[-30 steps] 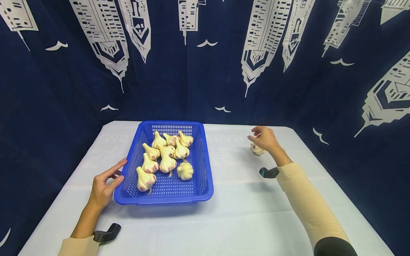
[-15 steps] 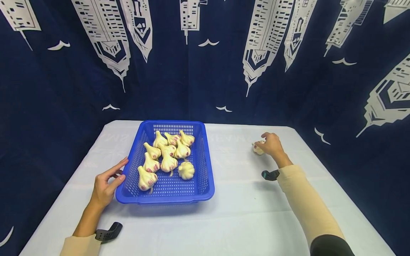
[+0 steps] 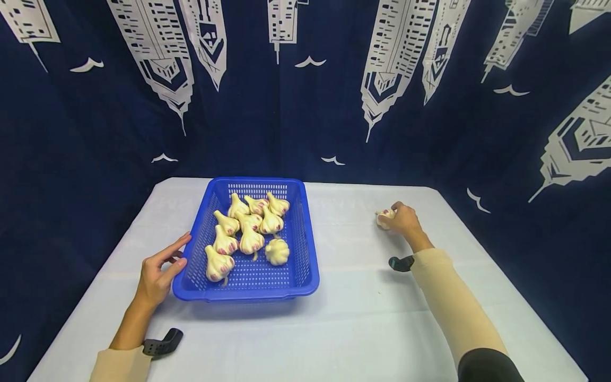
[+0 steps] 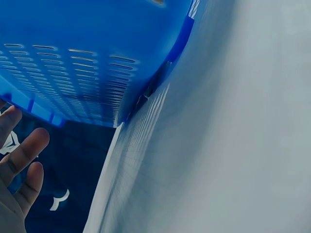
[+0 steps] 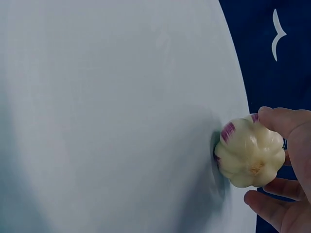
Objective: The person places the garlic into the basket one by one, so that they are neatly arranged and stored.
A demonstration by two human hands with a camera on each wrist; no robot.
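Note:
My right hand (image 3: pixel 403 220) has its thumb and fingers around a garlic bulb (image 3: pixel 385 218) on the far right part of the white table. In the right wrist view the thumb rests on one side of the bulb (image 5: pixel 250 153), root end showing, and the fingers lie at its other side. Several more garlic bulbs, cream with purple streaks, lie in a blue perforated plastic basket (image 3: pixel 258 293) left of centre. At its left rim my left hand (image 3: pixel 157 273) touches with fairly straight fingers (image 4: pixel 33 145), palm beside the basket wall.
A white cloth (image 3: pixel 343 329) covers the table. Behind it and along both sides hangs a dark blue curtain (image 3: pixel 267 132) printed with white buildings and birds. A black wrist device (image 3: pixel 164 342) sits on the left wrist and another (image 3: pixel 401 263) on the right.
My right hand has come down from above the lone garlic bulb and closed around it. The left hand keeps its place at the basket rim.

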